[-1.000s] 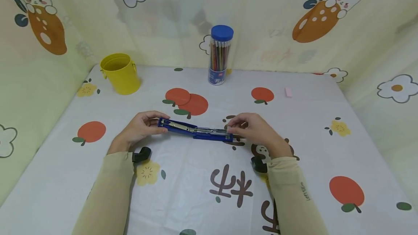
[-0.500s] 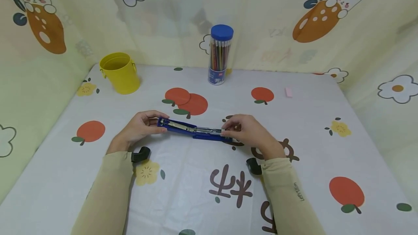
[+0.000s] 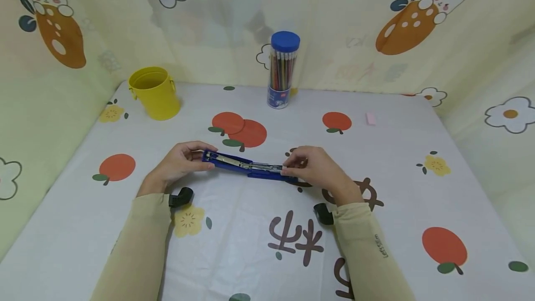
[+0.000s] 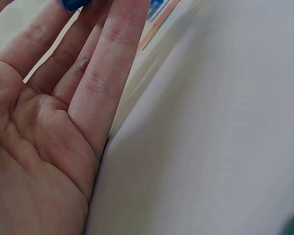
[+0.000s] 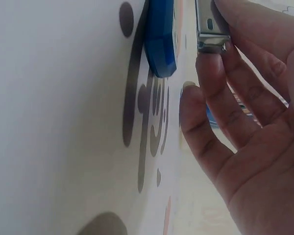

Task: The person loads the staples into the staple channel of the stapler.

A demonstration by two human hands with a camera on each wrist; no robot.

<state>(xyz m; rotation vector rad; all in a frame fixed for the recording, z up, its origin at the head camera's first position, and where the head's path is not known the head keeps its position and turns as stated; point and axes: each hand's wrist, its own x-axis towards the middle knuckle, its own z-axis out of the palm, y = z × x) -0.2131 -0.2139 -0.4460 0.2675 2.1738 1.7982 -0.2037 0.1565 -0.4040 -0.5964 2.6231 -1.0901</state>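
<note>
A blue stapler (image 3: pixel 269 176) lies swung wide open across the middle of the table, its metal rail and inner parts facing up. My left hand (image 3: pixel 177 164) holds its left end between thumb and fingers. In the left wrist view only a blue corner (image 4: pixel 74 4) of the stapler shows at the fingertips. My right hand (image 3: pixel 319 168) pinches the metal rail near the right end. In the right wrist view the rail's metal end (image 5: pixel 206 22) is between thumb and fingers, raised apart from the stapler's blue base (image 5: pixel 161 41).
Behind the hands stand a yellow bucket (image 3: pixel 160 101) at the left and a clear tube of pencils (image 3: pixel 279 78) with a blue lid. A small pink eraser-like block (image 3: pixel 370 119) lies at the back right. Patterned cloth (image 3: pixel 217 36) walls the back and sides.
My right hand has moved a little left along the stapler, uncovering more of the blue base's right end. My left hand and the stapler stay in place.
</note>
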